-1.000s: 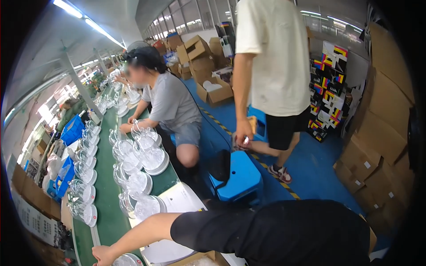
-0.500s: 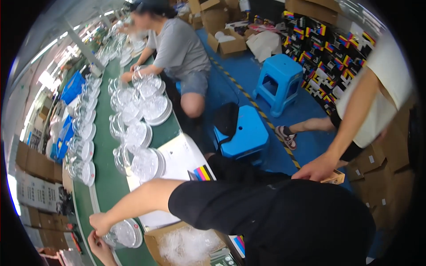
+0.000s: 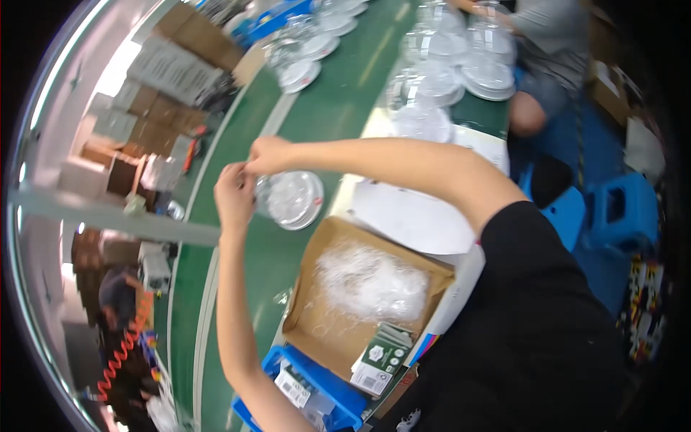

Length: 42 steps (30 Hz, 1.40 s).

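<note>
Clear plastic dome with a white round base, just left of centre frame on the green conveyor belt. Left hand at its left edge, fingers curled and pinching the rim. Right hand just above, at the upper edge, fingers closed on the same rim. Below and right, an open cardboard box holding crumpled clear plastic wrap. Blue crate at lower centre. More clear domes across the top of the frame, beside a seated person in a grey shirt. Blue stool at right.
</note>
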Tool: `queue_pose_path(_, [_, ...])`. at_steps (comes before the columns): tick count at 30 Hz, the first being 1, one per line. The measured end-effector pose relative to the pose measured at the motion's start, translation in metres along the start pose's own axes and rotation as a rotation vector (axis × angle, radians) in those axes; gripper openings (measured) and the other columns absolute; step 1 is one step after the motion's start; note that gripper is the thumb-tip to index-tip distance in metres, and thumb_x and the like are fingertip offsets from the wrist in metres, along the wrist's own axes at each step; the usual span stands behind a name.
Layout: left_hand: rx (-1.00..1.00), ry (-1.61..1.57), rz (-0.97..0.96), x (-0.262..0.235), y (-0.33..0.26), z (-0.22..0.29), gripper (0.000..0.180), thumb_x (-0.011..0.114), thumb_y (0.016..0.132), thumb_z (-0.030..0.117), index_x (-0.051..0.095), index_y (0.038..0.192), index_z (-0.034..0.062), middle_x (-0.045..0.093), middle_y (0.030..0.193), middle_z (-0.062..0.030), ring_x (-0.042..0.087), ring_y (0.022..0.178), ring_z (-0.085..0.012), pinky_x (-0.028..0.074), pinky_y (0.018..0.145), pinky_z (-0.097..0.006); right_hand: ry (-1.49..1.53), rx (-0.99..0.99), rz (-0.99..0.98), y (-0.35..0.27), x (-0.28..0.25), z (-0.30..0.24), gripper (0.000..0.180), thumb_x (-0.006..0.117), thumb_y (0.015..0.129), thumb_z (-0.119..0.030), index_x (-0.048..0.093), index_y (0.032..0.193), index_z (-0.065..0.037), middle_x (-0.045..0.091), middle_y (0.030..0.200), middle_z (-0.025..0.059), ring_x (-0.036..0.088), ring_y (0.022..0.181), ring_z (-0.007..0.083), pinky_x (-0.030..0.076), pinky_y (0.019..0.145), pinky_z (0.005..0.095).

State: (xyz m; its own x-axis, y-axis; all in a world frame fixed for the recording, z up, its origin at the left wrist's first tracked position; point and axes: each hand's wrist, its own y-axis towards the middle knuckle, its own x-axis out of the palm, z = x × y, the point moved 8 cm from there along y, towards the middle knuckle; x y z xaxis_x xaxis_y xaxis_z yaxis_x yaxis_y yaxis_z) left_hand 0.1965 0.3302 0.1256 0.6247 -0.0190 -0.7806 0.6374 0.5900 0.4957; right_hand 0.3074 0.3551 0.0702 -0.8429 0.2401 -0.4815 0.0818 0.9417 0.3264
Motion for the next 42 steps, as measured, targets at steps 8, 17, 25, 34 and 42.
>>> queue_pose_path(8, [0.179, 0.261, 0.004, -0.003, -0.006, 0.028, 0.012, 0.062, 0.078, 0.009, 0.061, 0.088, 0.003, 0.06, 0.085, -0.011, 0.058, 0.075, -0.0306, 0.047, 0.068, -0.038, 0.029, -0.004, -0.198, -0.001, 0.006, -0.009, 0.037, 0.061, 0.065, -0.037, 0.069, 0.07, -0.001, 0.067, 0.075, 0.0207, 0.066, 0.075, 0.0313, 0.052, 0.07, 0.0384])
queue_pose_path(17, [0.071, 0.015, -0.016, -0.019, -0.016, 0.006, 0.019, 0.061, 0.083, 0.004, 0.061, 0.101, -0.0007, 0.061, 0.092, -0.0136, 0.061, 0.078, -0.0261, 0.049, 0.068, -0.032, -0.041, -0.164, -0.128, -0.03, -0.013, -0.038, 0.029, 0.061, 0.071, -0.028, 0.068, 0.078, -0.001, 0.067, 0.078, 0.0202, 0.066, 0.079, 0.0331, 0.052, 0.07, 0.0394])
queue_pose_path(25, [-0.116, 0.048, -0.083, -0.045, 0.01, -0.059, 0.018, 0.065, 0.085, 0.013, 0.065, 0.093, -0.0032, 0.065, 0.081, -0.01, 0.06, 0.072, -0.0166, 0.048, 0.069, -0.029, 0.032, -0.484, -0.183, -0.215, -0.139, -0.1, 0.01, 0.061, 0.076, -0.007, 0.055, 0.083, -0.004, 0.06, 0.087, 0.0115, 0.06, 0.087, 0.0275, 0.048, 0.075, 0.0353])
queue_pose_path(34, [-0.174, 0.291, 0.358, -0.129, 0.074, -0.185, 0.024, 0.066, 0.085, 0.021, 0.068, 0.093, -0.0014, 0.063, 0.069, -0.0055, 0.056, 0.059, -0.0122, 0.046, 0.058, -0.027, -0.372, -0.16, 0.428, -0.395, -0.268, -0.027, 0.013, 0.053, 0.066, 0.003, 0.052, 0.078, -0.002, 0.057, 0.073, 0.0092, 0.057, 0.064, 0.0211, 0.047, 0.058, 0.0284])
queue_pose_path(42, [-0.281, 0.593, 0.411, -0.091, 0.058, -0.253, 0.028, 0.071, 0.079, 0.023, 0.068, 0.098, 0.0023, 0.064, 0.085, -0.0129, 0.06, 0.074, -0.0265, 0.048, 0.07, -0.037, -0.353, 0.959, 0.699, -0.721, -0.283, 0.191, 0.015, 0.052, 0.093, -0.011, 0.046, 0.082, -0.002, 0.042, 0.069, 0.004, 0.042, 0.061, 0.0105, 0.035, 0.055, 0.0283])
